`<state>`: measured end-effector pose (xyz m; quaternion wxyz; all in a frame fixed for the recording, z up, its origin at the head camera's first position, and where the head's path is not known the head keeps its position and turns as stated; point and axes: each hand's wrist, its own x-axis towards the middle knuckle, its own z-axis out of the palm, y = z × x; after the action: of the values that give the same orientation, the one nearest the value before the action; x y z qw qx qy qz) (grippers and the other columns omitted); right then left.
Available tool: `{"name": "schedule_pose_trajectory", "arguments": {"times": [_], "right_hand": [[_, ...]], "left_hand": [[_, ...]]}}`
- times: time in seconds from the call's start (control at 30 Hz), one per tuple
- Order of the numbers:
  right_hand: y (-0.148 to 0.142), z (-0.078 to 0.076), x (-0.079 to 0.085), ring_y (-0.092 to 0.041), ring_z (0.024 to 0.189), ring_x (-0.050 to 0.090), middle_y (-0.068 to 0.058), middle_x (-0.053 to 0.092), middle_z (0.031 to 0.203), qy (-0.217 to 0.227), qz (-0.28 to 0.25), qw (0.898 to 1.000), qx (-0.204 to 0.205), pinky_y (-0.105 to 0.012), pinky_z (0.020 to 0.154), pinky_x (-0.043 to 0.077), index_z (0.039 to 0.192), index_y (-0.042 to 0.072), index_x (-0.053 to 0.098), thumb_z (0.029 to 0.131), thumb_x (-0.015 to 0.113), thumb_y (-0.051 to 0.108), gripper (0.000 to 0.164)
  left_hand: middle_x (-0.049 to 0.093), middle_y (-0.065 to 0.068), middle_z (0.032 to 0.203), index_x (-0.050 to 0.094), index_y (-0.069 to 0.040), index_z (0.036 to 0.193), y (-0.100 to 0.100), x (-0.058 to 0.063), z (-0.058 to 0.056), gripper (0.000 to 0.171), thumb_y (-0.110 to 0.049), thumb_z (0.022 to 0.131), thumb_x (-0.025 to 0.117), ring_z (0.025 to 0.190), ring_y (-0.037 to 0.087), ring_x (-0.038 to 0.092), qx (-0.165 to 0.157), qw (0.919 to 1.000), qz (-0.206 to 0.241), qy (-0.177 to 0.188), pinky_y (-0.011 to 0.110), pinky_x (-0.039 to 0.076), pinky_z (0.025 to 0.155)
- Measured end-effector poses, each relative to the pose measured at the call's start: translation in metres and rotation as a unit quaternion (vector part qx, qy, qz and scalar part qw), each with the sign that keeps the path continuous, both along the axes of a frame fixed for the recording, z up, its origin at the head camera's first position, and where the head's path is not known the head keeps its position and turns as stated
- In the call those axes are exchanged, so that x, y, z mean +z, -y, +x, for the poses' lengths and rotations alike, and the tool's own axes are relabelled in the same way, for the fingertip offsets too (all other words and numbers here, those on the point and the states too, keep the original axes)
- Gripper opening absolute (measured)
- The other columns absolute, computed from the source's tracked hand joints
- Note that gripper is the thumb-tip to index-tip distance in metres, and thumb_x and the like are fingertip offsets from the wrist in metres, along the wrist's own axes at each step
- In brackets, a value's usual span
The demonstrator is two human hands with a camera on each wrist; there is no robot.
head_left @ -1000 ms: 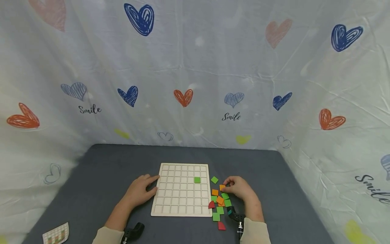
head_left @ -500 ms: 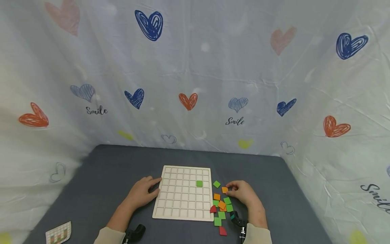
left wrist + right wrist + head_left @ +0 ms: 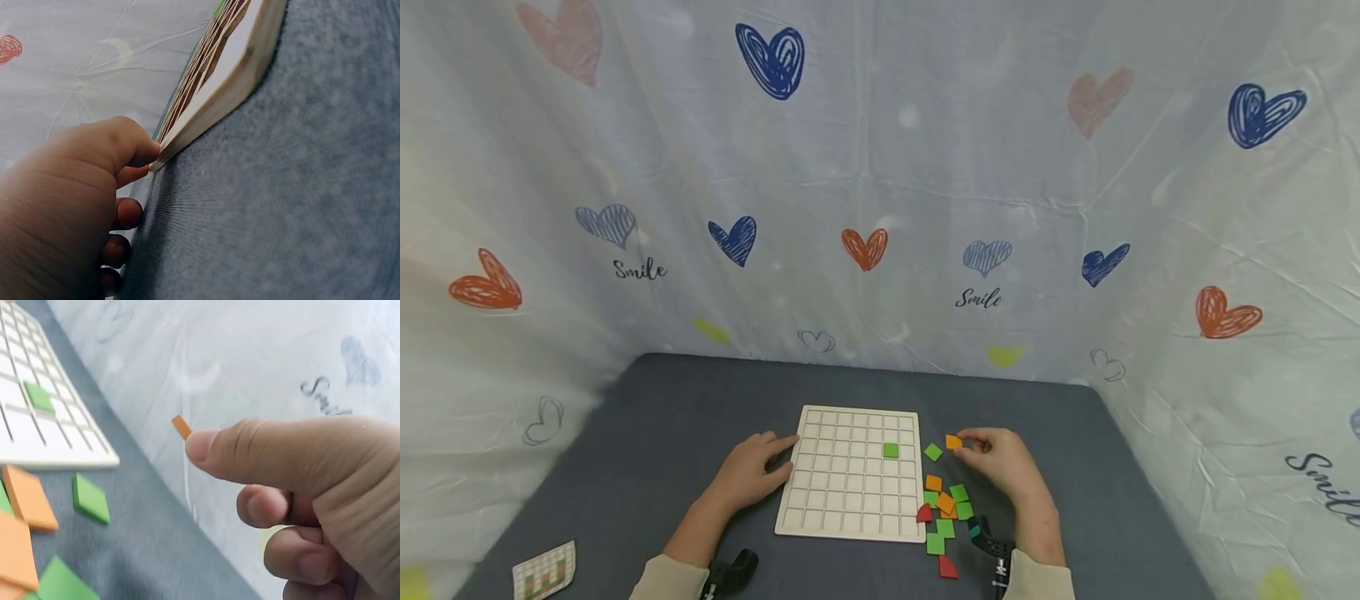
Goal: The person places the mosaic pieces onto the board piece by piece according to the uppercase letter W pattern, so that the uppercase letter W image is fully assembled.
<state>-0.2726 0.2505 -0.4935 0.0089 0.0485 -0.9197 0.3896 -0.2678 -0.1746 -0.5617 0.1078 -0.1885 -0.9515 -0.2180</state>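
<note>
A pale wooden grid board (image 3: 842, 479) lies on the dark cloth, with one green square tile (image 3: 891, 451) in a cell near its upper right. My left hand (image 3: 747, 473) touches the board's left edge with thumb and index finger, the others hanging loose. To the right of the board my right hand (image 3: 1003, 458) pinches an orange square tile (image 3: 953, 442) between thumb and finger. That orange tile (image 3: 181, 427) is held up off the cloth in the right wrist view, mostly hidden behind the thumb. A loose green tile (image 3: 933, 452) lies just left of it.
Several green, orange and red tiles lie in a cluster beside the board, such as an orange one (image 3: 933, 482) and a red one (image 3: 948, 567). A printed pattern card (image 3: 544, 571) lies at the front left. A heart-printed curtain (image 3: 910, 183) surrounds the table.
My right hand has lifted the orange tile and carried it away from me, out of the cluster. The head view has shifted slightly. My left hand stays at the board's edge.
</note>
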Motion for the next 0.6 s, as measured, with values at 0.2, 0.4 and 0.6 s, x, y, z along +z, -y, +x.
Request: {"name": "schedule_pose_trajectory", "arguments": {"times": [0.2,0.4,0.6], "right_hand": [[0.017,0.004,0.011,-0.015,0.050,0.037,0.002,0.042,0.058,-0.005,-0.005,1.000,0.027,-0.030,0.053,0.034,0.113,0.012,0.080,0.091,0.080,0.022,0.024],[0.036,0.004,0.006,-0.013,0.047,0.029,0.005,0.032,0.055,0.006,-0.016,0.997,0.076,-0.028,0.050,0.031,0.114,0.013,0.079,0.093,0.079,0.024,0.024],[0.054,0.001,-0.002,-0.012,0.044,0.029,0.006,0.032,0.052,0.025,-0.004,0.991,0.132,-0.027,0.047,0.032,0.116,0.013,0.079,0.094,0.077,0.031,0.028]], "left_hand": [[0.038,-0.011,0.076,0.069,-0.015,0.137,0.002,0.000,0.001,0.044,-0.028,0.096,0.073,0.063,0.006,0.030,-0.007,1.0000,0.004,0.006,0.030,0.032,0.062],[0.038,-0.010,0.077,0.068,-0.015,0.138,0.002,0.000,0.002,0.044,-0.028,0.096,0.073,0.063,0.006,0.030,-0.010,0.9999,0.007,0.011,0.030,0.032,0.063],[0.038,-0.012,0.077,0.070,-0.013,0.135,0.002,-0.002,0.002,0.043,-0.026,0.094,0.075,0.064,0.006,0.030,-0.011,0.9997,0.005,-0.021,0.030,0.031,0.062]]}}
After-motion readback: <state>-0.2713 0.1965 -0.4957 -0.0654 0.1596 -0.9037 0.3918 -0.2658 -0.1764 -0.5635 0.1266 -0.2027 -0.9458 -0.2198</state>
